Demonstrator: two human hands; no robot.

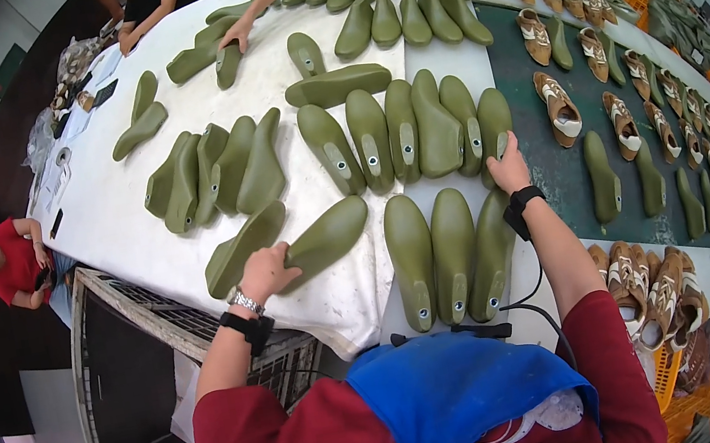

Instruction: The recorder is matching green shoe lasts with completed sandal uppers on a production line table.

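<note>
Green shoe lasts (436,119) stand in rows and lie in loose groups across the bench (109,183), part of which is covered with white cloth. At the near left, the left hand (265,274) is between two lasts lying on the cloth, its thumb against the heel end of the right-hand one (330,242); the fingers are partly hidden, so I cannot tell whether it grips that last or only touches it. The right hand (508,166) is closed on the heel end of the rightmost last (494,112) in a middle row of six. Three more lasts form a shorter row nearer the body, and five lie bunched to the left of the six. A metal watch (246,301) and a black band (249,331) circle the left wrist. Across the bench, a co-worker's hand (236,35) is on another last (229,66). To the right, brown-and-white shoes (559,109) and more lasts stand on a dark green surface (547,189).
</note>
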